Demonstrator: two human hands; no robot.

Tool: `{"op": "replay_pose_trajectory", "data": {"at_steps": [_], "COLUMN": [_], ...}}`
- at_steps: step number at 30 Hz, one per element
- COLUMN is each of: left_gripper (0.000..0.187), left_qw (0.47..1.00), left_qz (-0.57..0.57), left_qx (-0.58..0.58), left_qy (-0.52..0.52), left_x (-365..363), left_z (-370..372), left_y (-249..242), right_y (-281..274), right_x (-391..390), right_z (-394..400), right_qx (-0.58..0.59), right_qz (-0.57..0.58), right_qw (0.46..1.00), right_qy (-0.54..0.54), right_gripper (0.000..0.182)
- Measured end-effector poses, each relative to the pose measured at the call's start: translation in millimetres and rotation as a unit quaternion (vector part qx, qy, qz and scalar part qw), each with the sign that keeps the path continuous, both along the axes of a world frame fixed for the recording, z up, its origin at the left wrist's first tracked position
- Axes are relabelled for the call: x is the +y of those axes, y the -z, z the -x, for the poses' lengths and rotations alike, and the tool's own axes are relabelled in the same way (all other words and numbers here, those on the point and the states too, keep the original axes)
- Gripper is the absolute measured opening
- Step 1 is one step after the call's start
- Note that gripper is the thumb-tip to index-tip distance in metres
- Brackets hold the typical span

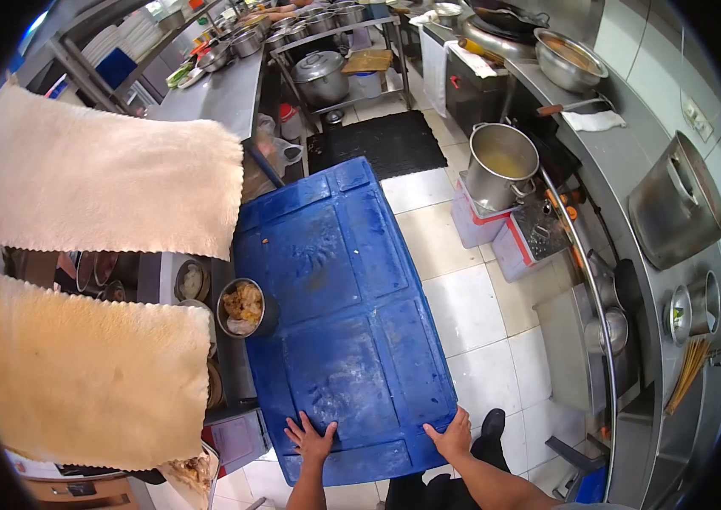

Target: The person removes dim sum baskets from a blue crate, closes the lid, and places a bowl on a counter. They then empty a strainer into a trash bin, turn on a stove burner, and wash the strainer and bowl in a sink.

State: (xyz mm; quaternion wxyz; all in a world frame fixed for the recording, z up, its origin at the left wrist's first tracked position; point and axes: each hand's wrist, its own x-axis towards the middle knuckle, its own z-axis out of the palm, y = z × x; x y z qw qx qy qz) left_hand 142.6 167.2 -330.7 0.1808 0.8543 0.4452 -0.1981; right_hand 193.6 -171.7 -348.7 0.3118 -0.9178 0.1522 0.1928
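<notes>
A large blue plastic panel [318, 255], molded with raised rectangles, lies lengthwise in front of the person. The left hand [313, 440] rests on it near the near edge, toward the near-left corner, open, palm down with fingers spread, gripping nothing. The right hand [454, 433] touches the near-right corner, open too, its thumb apart from the fingers on the panel's edge (whether any fingertip curls underneath, I cannot tell).

A round metal container [245, 308] of mixed food, brown and yellow pieces beside paler ones, sits upright at the panel's left edge, around the middle of its length and well apart from both hands. To the left hang two pale cloths [105, 174] with scalloped edges, one nearer than the other. Right of the panel, on the tiled floor [462, 314] side, a tall steel stockpot [489, 187] holds yellowish liquid.
</notes>
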Motion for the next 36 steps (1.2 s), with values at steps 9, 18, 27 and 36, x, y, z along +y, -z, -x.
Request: {"op": "replay_pose_trajectory", "data": {"at_steps": [9, 18, 27, 36], "left_gripper": [0.082, 0.054, 0.052, 0.048], "left_qw": [0.894, 0.947, 0.929, 0.915], "left_qz": [-0.181, -0.124, -0.080, -0.068], "left_qx": [-0.398, -0.298, -0.362, -0.397], "left_qy": [0.103, 0.013, -0.009, -0.033], "left_x": [147, 150, 4, -183], "left_z": [-179, -202, -30, 178], "left_y": [-31, -21, -35, -129], "right_y": [9, 9, -4, 56], "right_x": [0, 0, -23, -244], "right_z": [-1, -1, -24, -68], "right_qx": [0.009, 0.018, 0.223, 0.015], "right_qz": [0.010, 0.024, 0.032, 0.078], "right_qw": [1.000, 0.999, 0.973, 0.799], "right_qy": [-0.016, -0.029, -0.058, -0.596], "right_gripper": [0.101, 0.106, 0.119, 0.038]}}
